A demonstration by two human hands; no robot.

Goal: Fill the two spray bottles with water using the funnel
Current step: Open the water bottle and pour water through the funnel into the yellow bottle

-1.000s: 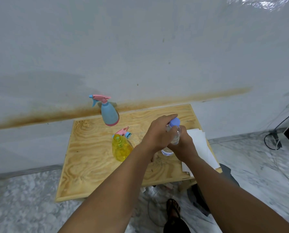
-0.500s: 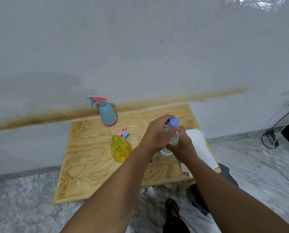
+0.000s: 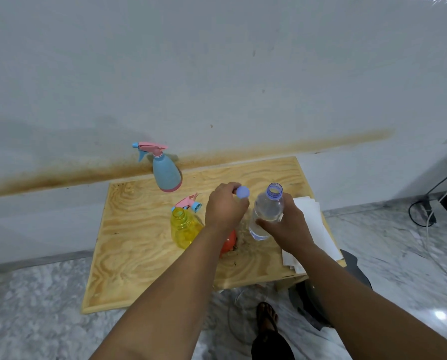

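My right hand grips a clear water bottle with its mouth uncovered, held just above the wooden table. My left hand pinches the bottle's blue cap just left of the neck. A yellow spray bottle stands uncapped by my left wrist, its pink and blue spray head lying behind it. A blue spray bottle with its pink head on stands at the table's back edge. The orange funnel lies mostly hidden under my left forearm.
A stack of white paper lies on the table's right side beside my right hand. The wall runs close behind the table. Black cables trail on the marble floor at right. A sandalled foot shows below the table's front edge.
The cap has come off the water bottle: my left hand has lifted it away to the left, while my right hand keeps hold of the bottle.
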